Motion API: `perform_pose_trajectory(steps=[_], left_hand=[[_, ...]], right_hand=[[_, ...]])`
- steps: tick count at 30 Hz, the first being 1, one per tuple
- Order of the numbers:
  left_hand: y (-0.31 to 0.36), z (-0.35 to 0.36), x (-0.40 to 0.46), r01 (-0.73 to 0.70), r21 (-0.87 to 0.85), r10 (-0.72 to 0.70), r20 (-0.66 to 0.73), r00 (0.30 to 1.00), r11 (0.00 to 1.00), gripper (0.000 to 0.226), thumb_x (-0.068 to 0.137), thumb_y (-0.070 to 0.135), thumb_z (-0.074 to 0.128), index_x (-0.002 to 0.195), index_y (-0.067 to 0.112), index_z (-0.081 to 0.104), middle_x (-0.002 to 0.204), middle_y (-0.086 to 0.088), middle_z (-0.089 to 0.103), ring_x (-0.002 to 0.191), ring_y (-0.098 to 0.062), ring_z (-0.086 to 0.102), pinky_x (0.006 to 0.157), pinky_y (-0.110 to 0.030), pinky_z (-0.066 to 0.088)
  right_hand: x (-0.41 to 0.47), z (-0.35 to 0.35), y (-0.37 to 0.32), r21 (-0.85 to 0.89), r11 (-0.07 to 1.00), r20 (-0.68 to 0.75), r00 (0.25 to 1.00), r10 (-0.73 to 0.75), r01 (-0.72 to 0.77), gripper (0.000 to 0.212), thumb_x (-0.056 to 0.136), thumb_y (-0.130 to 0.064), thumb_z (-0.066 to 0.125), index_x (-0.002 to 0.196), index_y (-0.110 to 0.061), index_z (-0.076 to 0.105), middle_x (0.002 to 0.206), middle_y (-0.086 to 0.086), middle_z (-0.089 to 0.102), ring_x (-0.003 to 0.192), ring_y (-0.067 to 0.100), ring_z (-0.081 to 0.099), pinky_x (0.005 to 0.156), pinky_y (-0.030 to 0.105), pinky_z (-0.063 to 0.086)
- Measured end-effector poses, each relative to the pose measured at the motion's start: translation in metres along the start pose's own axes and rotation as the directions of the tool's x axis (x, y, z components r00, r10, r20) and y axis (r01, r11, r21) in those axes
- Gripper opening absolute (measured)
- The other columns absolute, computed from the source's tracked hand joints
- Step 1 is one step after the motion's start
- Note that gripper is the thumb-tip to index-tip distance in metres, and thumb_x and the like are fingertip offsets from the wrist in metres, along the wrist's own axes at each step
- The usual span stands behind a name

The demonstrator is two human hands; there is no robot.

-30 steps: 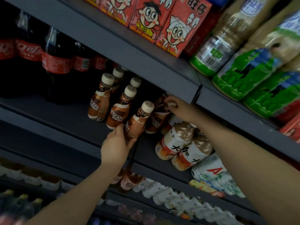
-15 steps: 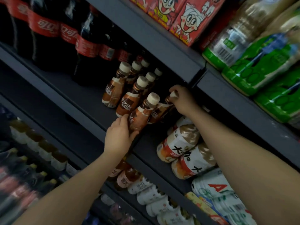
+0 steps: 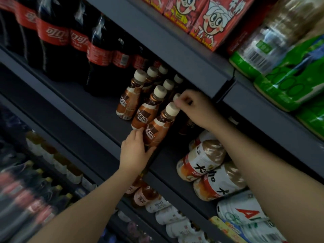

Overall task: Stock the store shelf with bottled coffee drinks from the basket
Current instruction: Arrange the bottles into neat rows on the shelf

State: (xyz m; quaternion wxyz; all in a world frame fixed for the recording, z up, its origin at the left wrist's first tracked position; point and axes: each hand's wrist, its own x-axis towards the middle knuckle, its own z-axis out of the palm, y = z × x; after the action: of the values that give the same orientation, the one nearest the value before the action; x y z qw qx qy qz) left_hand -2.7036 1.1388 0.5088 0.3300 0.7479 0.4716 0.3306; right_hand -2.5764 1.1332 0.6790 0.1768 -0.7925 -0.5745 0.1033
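Up on the dark shelf [image 3: 98, 109], my left hand [image 3: 135, 153] wraps the base of the front coffee bottle [image 3: 158, 128], which leans back toward the row behind it. My right hand [image 3: 194, 107] pinches the pale cap of another bottle [image 3: 176, 97]; that bottle's body is lost in shadow behind the front one and my wrist. More coffee bottles [image 3: 138, 95] stand in two rows, the rear ones showing only caps. Cola bottles [image 3: 57, 35] to the left are cut off at the frame's top. The basket is out of view.
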Motion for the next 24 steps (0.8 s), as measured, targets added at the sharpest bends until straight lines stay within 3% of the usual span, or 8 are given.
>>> perform_pose_trajectory(steps=[2,4,11,14,17,19,21,24], left_hand=[[0.005,0.003,0.001,0.037,0.013,-0.037,-0.035,0.999,0.999,0.068,0.078,0.033,0.069,0.134,0.01,0.037,0.127,-0.011,0.048,0.117,-0.027,0.048,0.098,-0.042,0.039],[0.005,0.006,0.003,0.058,0.02,-0.057,-0.05,0.997,0.998,0.07,0.076,0.033,0.07,0.133,0.009,0.037,0.129,-0.012,0.047,0.118,-0.028,0.048,0.099,-0.043,0.038],[-0.008,0.003,0.001,-0.005,-0.001,0.005,-0.026,1.0,1.0,0.062,0.081,0.035,0.065,0.133,0.013,0.04,0.13,-0.008,0.052,0.119,-0.024,0.05,0.101,-0.041,0.039],[-0.007,0.004,0.003,-0.012,0.038,0.013,-0.035,0.999,0.999,0.059,0.082,0.037,0.064,0.131,0.013,0.042,0.125,-0.008,0.056,0.114,-0.024,0.053,0.096,-0.038,0.041],[-0.006,0.006,0.005,-0.018,0.061,0.021,-0.045,0.999,0.998,0.058,0.082,0.035,0.065,0.13,0.012,0.044,0.125,-0.008,0.056,0.113,-0.026,0.054,0.095,-0.04,0.042],[-0.004,0.006,0.006,-0.018,0.075,0.022,-0.057,0.998,0.997,0.057,0.082,0.035,0.064,0.13,0.011,0.044,0.125,-0.009,0.056,0.113,-0.027,0.054,0.094,-0.04,0.041],[-0.002,0.007,0.006,-0.003,0.082,0.009,-0.063,0.998,0.997,0.055,0.083,0.035,0.063,0.129,0.011,0.045,0.124,-0.008,0.056,0.113,-0.027,0.053,0.095,-0.04,0.04],[-0.001,0.007,0.006,0.03,0.071,-0.025,-0.069,0.997,0.997,0.046,0.082,0.035,0.064,0.117,0.009,0.048,0.113,-0.009,0.059,0.106,-0.026,0.056,0.092,-0.039,0.041]], right_hand=[[-0.007,-0.001,0.002,-0.035,0.992,0.105,0.988,-0.117,0.121,0.035,0.084,-0.031,0.064,0.113,-0.011,0.055,0.094,-0.006,0.056,0.069,-0.005,0.046,0.063,0.006,0.037],[-0.008,0.002,0.003,-0.034,0.98,0.126,0.973,-0.193,0.198,0.037,0.082,-0.024,0.068,0.114,-0.011,0.055,0.096,-0.006,0.055,0.066,-0.005,0.044,0.061,0.009,0.036],[-0.002,0.006,0.001,0.091,0.988,0.145,0.98,-0.14,0.127,0.029,0.089,-0.007,0.057,0.117,-0.005,0.052,0.098,0.012,0.06,0.062,0.007,0.054,0.053,0.012,0.047],[0.002,0.006,0.009,0.084,0.99,0.156,0.98,-0.124,0.112,0.032,0.089,-0.008,0.056,0.121,-0.006,0.051,0.083,-0.004,0.056,0.062,0.002,0.05,0.049,0.004,0.043],[0.007,0.005,0.009,0.095,0.991,0.055,0.994,-0.098,0.093,0.039,0.089,-0.027,0.059,0.124,-0.011,0.053,0.091,-0.021,0.05,0.074,-0.005,0.047,0.066,0.0,0.041],[0.018,0.005,0.012,0.165,0.986,-0.011,1.0,0.013,-0.011,0.051,0.09,-0.042,0.05,0.129,-0.01,0.05,0.116,-0.003,0.06,0.094,0.009,0.055,0.092,0.023,0.045],[0.024,0.004,0.01,0.104,0.989,0.025,0.995,0.099,-0.102,0.05,0.094,-0.039,0.044,0.132,-0.006,0.048,0.132,0.016,0.054,0.114,0.026,0.054,0.106,0.042,0.04],[0.032,0.005,0.008,0.047,0.997,-0.005,0.998,0.062,-0.062,0.034,0.094,-0.02,0.048,0.125,-0.008,0.055,0.131,0.012,0.055,0.115,0.024,0.054,0.101,0.033,0.045]])
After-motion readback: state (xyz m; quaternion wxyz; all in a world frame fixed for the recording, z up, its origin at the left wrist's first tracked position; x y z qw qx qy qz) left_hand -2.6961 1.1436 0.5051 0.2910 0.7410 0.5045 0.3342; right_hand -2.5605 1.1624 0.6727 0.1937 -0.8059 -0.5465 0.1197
